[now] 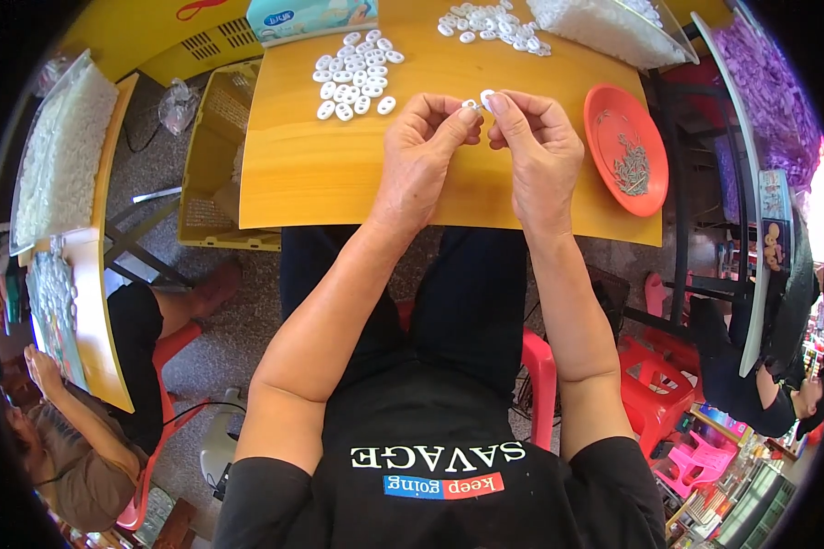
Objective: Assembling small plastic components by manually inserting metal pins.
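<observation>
Over the middle of the yellow table, my left hand (417,156) pinches a small white oval piece (470,104) between thumb and forefinger. My right hand (544,156) is closed the same way on a second white piece (486,95), its fingertips almost meeting those of the left. Something thin shows between the two pieces, too small to make out. Beyond my left hand lies a loose heap of white two-holed oval pieces (352,75). A red plate (606,114) beside my right hand holds many small metal pins (631,167).
More white pieces (494,26) lie at the table's far side, by a clear bin (604,32) of white parts. A blue-green tissue pack (313,18) sits at the far left. A yellow crate (212,137) stands left of the table (311,188). Other people sit at both sides.
</observation>
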Motion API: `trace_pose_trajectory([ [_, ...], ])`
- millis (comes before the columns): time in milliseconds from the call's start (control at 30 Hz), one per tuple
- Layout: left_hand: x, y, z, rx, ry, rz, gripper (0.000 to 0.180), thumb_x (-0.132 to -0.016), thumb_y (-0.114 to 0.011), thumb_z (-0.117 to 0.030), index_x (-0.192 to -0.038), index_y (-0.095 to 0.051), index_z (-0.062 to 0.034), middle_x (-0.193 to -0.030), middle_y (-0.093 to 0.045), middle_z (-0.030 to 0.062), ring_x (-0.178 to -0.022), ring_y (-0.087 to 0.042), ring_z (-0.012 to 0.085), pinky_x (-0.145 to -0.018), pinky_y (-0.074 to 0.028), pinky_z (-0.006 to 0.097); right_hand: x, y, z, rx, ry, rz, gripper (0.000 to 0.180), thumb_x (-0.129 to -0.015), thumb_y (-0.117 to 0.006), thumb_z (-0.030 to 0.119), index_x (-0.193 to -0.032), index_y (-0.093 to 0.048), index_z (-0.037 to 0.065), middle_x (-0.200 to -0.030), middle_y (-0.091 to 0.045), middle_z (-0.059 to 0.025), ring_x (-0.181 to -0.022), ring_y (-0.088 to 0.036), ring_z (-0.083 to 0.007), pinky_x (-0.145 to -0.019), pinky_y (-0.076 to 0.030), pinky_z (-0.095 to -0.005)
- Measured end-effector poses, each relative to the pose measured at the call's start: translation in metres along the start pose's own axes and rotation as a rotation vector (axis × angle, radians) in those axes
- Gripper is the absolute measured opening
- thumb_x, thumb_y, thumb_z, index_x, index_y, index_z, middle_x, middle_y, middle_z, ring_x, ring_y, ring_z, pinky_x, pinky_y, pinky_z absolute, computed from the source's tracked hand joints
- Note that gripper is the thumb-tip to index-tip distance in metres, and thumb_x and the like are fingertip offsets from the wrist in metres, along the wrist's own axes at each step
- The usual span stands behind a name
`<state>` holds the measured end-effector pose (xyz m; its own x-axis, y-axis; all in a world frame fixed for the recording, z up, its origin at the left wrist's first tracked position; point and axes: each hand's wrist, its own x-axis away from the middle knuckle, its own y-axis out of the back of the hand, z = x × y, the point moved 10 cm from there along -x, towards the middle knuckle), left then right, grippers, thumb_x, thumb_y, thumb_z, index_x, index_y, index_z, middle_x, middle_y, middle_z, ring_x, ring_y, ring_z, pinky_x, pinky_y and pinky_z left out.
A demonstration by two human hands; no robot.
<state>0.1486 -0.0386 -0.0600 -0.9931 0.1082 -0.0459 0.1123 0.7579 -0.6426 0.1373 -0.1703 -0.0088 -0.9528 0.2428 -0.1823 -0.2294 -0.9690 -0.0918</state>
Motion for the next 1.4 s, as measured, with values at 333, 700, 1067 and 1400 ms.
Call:
trace_pose_trajectory([
  [333,0.001,0.001,0.0,-0.016,-0.003,-0.012,0.011,-0.096,-0.064,-0.009,-0.1,-0.06,0.0006,-0.091,-0.064,0.0061,-0.084,-0.059,0.0126,-0.081,-0.049,0.028,0.001,-0.004,0.01,0.112,0.079,0.049,0.011,-0.091,-0.069,0.006,-0.099,-0.067,-0.001,-0.088,-0.07,-0.0031,-0.073,-0.061,-0.0057,-0.065,-0.051,-0.0199],
  [700,-0.001,0.001,0.002,0.04,0.018,0.005,0.01,-0.093,-0.067,-0.008,-0.097,-0.062,0.0002,-0.091,-0.065,0.006,-0.083,-0.059,0.0136,-0.08,-0.049,0.028,0.001,-0.011,0.012,0.214,0.156,0.083,0.011,-0.092,-0.068,0.005,-0.1,-0.066,-0.003,-0.086,-0.069,-0.0048,-0.074,-0.064,-0.0084,-0.068,-0.054,-0.0229],
  [1067,0.004,-0.007,-0.006,-0.034,-0.014,0.044,0.015,-0.094,-0.067,-0.01,-0.103,-0.06,0.0,-0.099,-0.063,0.0062,-0.091,-0.059,0.0115,-0.081,-0.049,0.026,-0.005,-0.004,-0.008,-0.1,-0.085,0.144,0.015,-0.093,-0.068,0.009,-0.104,-0.065,-0.001,-0.09,-0.069,-0.0053,-0.072,-0.063,-0.0097,-0.066,-0.054,-0.0246],
  [1400,0.026,-0.035,-0.043,-0.319,-0.164,0.208,0.029,-0.102,-0.054,-0.023,-0.116,-0.063,0.0011,-0.123,-0.055,0.0054,-0.083,-0.055,0.0073,-0.071,-0.047,0.021,0.026,-0.031,-0.01,-0.578,-0.411,0.351,0.049,-0.093,-0.068,0.01,-0.135,-0.044,0.002,-0.092,-0.066,-0.0059,-0.072,-0.061,-0.0102,-0.065,-0.052,-0.0259],
])
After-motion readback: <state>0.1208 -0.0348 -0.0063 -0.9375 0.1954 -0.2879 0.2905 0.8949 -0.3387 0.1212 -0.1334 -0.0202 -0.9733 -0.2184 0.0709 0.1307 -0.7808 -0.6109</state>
